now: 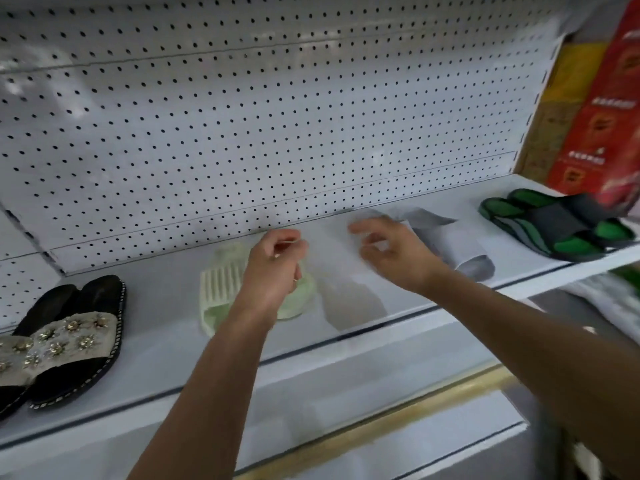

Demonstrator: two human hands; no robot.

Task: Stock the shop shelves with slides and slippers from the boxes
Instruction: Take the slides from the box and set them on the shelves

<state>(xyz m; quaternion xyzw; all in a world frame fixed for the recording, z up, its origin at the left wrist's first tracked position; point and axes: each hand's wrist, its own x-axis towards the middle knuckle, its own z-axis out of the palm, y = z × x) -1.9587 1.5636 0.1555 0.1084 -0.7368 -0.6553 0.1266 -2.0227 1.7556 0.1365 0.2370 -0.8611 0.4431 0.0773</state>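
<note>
White shelf (166, 358): hovering over green slides (221, 289), left hand (277, 268) loosely curled, right hand (391, 251) half open, both holding nothing.

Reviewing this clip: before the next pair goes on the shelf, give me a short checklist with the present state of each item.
1. Left hand free: cannot tell; its fingers are curled above the pale green slides, and a grip is not clear.
2. Right hand free: ok, fingers loose, holding nothing visible.
3. Grey slides set down on the shelf: ok, though blurred.
4. Bare shelf space between the green slides and the beaded black slippers: ok.
5. Green-and-black slides fully on the shelf: ok.
6. Next pair within reach: cannot tell, no stock box in view.
</note>
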